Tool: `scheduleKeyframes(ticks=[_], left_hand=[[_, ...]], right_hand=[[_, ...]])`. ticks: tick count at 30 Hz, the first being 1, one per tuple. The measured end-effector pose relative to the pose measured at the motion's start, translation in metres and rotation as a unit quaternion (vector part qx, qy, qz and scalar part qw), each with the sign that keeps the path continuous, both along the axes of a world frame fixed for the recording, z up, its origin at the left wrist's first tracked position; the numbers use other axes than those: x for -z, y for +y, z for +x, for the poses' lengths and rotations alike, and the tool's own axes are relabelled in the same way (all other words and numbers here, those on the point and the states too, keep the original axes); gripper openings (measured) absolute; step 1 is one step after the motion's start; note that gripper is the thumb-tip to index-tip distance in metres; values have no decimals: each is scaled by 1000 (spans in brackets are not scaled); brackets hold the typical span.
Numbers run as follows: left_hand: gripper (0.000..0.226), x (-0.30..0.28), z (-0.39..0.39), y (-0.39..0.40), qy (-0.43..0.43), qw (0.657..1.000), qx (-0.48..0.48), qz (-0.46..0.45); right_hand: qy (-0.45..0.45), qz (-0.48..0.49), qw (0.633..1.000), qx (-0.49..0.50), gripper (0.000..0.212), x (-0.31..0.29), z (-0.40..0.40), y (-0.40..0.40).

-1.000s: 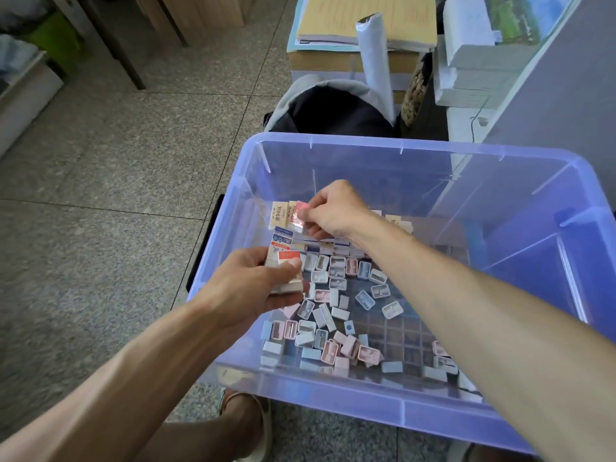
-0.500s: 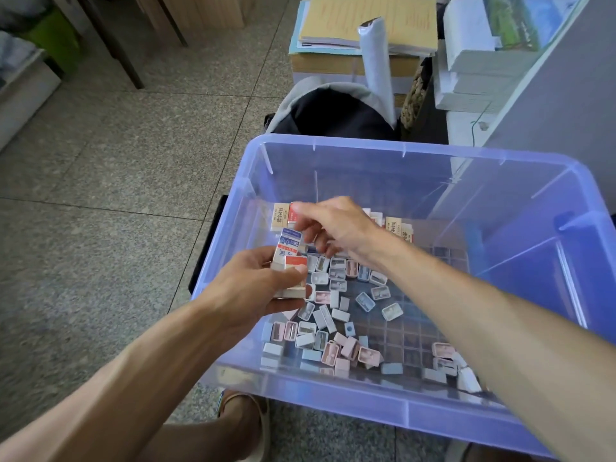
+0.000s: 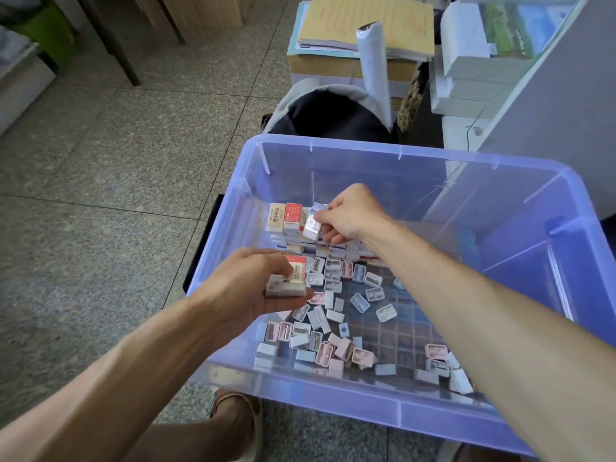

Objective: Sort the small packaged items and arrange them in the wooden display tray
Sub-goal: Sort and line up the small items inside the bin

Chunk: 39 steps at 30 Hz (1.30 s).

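Left hand [image 3: 253, 285]: curled round a small stack of packaged erasers [image 3: 288, 278], red-labelled one on top, held over the near-left part of the bin.
Right hand [image 3: 350, 213]: pinching one blue-and-white packet [image 3: 313, 223] at its end, just above the sorted row.
Sorted row [image 3: 290, 218]: packets standing on edge against the far-left wall, touching side by side.
Loose items [image 3: 333, 315]: small pink, white and pale-blue cases scattered on the bin floor, some tilted, some overlapping.
Handling: judged light, stiff, boxy; slick wrappers may slip; pinch across the short sides.
Container: translucent blue plastic bin [image 3: 416, 425], standing on the floor.
Wooden tray: not discernible.
Surroundings: dark bag [image 3: 333, 118], stacked paper [image 3: 363, 25] beyond the bin.
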<state>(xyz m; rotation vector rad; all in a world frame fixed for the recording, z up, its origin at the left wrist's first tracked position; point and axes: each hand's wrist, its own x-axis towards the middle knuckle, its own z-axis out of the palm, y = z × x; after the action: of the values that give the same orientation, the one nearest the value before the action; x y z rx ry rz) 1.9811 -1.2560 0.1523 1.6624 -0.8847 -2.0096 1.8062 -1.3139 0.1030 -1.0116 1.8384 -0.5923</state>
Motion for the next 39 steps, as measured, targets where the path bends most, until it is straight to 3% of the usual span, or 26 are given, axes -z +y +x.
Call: scheduleKeyframes(ticks=[6,10,13,16,19,22,25,27,32,39], left_hand=[[13,2,4,1,3,999,42,-29],[16,2,5,2,9,998,44,-54],[20,2,5,3,4,997,43,-68],[19,1,5,2,1,995,49,-91],[20,-1,2,2,1,993,54,-105],[23,-2,1,3,4,991,66,-113],[25,-1,0,3,-2,992,69,-107],[33,1,1,1,-15,994,53,-98],[41,5,6,0,-66,990,81,-99],[33,5,5,0,-81,986,83,-119]], right_hand=[[67,-24,993,89,12,26,16,-17],[78,-39,995,53,22,17,15,-6],[-41,-59,997,-13,38,-11,9,25],[-208,4,974,-88,37,-32,-2,54],[-250,3,962,-112,12,-39,-7,64],[-256,17,961,-104,12,-38,-5,65],[-232,29,966,-106,14,-33,-4,62],[-199,16,978,-55,12,-28,-8,53],[-38,-26,997,56,14,-8,-17,26],[82,-54,994,55,19,6,-6,9]])
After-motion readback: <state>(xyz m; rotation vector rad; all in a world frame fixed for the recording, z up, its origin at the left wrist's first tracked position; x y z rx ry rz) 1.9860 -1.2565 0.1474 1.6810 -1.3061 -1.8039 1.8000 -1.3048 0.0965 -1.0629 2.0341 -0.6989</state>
